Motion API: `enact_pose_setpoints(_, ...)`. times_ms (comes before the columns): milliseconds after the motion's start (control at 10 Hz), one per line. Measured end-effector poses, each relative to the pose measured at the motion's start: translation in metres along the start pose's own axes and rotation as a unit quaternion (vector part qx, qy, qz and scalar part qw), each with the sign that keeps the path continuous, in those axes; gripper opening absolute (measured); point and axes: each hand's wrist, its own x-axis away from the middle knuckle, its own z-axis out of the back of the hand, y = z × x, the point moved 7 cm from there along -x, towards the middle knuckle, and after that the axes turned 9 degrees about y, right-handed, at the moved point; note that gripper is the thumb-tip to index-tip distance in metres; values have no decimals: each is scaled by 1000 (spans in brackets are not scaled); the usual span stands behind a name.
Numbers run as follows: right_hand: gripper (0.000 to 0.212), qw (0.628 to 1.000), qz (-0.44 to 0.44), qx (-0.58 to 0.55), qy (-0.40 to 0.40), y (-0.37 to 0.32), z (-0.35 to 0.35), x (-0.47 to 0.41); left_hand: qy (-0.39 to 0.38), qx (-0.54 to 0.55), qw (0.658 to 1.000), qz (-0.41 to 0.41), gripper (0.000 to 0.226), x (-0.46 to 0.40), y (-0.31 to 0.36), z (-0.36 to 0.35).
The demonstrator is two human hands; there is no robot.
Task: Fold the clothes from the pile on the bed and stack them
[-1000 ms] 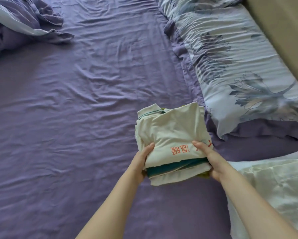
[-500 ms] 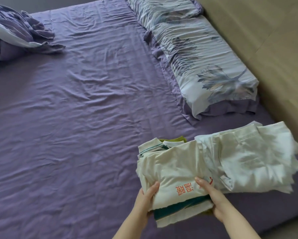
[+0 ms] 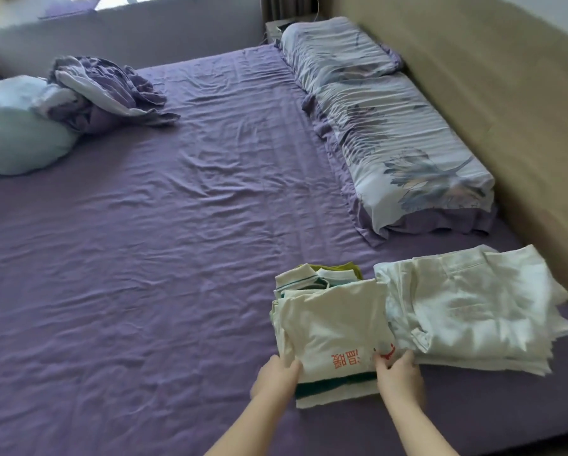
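- Both hands are on the stack of folded clothes (image 3: 332,330) at the lower middle of the frame: left hand (image 3: 276,378) grips its near left corner, right hand (image 3: 399,375) grips the near right corner, thumbs on top and the other fingers tucked out of sight underneath.
- Top piece is a cream shirt with red print; a dark green layer and an olive one peek out below it.
- Stack sits on the purple bed sheet (image 3: 144,258), touching a second pile of white folded clothes (image 3: 473,311) on its right.
- Two floral pillows (image 3: 391,126) run along the beige headboard (image 3: 506,93) in the upper right.
- Crumpled purple bedding (image 3: 108,90) and a pale blue pillow (image 3: 16,126) are in the upper left.
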Motion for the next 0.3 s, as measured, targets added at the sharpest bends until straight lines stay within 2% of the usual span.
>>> enact_pose_setpoints(100, 65, 969, 161, 187, -29, -13, 26, 26, 39, -89, 994, -39, 21, 40, 12, 22)
enact_pose_setpoints(200, 67, 929, 282, 239, -35, -42, 65, 52, 98, -113, 984, -98, 25, 93, 46, 51)
enact_pose_setpoints(300, 65, 892, 373, 255, -16, -81, 111, 77, 186, -140, 956, -180, 29, 144, 86, 89)
